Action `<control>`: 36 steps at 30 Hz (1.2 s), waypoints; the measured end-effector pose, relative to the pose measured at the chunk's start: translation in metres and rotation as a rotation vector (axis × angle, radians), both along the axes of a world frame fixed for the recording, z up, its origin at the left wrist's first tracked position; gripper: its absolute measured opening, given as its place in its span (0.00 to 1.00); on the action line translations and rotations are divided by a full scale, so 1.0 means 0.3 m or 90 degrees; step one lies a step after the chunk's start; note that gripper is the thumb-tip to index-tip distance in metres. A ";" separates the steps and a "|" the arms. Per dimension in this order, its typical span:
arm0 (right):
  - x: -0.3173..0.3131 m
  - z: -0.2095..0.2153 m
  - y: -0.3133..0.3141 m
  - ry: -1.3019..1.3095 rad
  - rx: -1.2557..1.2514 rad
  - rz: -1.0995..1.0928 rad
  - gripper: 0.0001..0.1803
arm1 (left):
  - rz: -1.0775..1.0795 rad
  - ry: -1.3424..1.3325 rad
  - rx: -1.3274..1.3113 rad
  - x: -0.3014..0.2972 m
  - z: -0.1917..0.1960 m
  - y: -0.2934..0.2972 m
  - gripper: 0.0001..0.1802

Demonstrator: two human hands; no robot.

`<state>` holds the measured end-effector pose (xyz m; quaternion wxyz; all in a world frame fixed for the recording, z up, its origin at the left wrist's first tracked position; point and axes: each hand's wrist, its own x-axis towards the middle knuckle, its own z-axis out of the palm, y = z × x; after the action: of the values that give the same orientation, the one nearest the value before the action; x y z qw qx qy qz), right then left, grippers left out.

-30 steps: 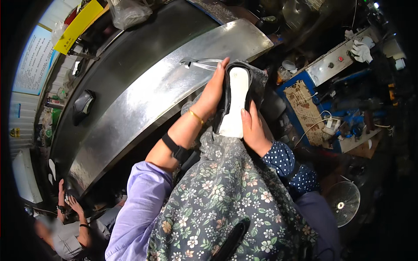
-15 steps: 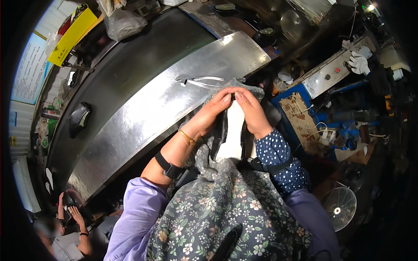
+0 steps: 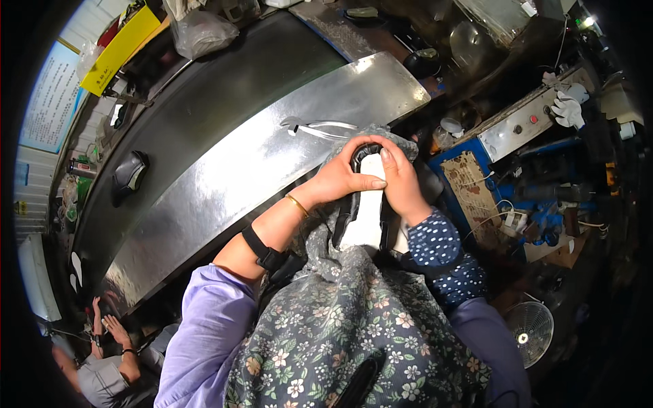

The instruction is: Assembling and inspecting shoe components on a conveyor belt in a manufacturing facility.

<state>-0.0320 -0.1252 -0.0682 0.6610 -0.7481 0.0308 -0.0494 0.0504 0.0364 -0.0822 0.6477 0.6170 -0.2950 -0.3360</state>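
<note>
2 hands on 1 shoe, held at my lap just off the near edge of the steel bench (image 3: 224, 183). My left hand (image 3: 338, 178) wraps the black upper from the left, fingers curled shut over its rim, thumb lying across toward the pale insole. My right hand (image 3: 400, 182) clamps the other side, fingers closed on the toe end, knuckles up. The shoe (image 3: 365, 207) stands sole-up or on edge; I cannot tell which, since both hands cover the toe and my flowered apron (image 3: 347, 326) hides the heel. Only the white inner strip and 2 dark side walls show between my palms.

A grey cloth (image 3: 401, 141) sits under and behind the shoe, mostly hidden by my fingers. Pliers (image 3: 316, 127) lie on the bench just beyond my left hand, not touched. 1 black shoe part (image 3: 129, 173) rests well apart on the dark belt to the left, too blurred to read its form. Lower left, another person's hands (image 3: 112, 330) are cut off by the picture's dark rim. A small fan (image 3: 524, 333) sits low right, half in shadow. The clutter on the blue stand (image 3: 476, 183) is too small to sort.
</note>
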 end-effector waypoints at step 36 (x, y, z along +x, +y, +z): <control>0.681 -0.099 -0.554 0.017 0.249 -0.363 0.34 | 0.305 -0.618 0.466 0.275 -0.350 0.296 0.33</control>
<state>0.1722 -0.2914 -0.0980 0.7512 -0.5688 0.2560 -0.2157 0.1331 0.1253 -0.1871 0.2462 0.9277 -0.2750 0.0557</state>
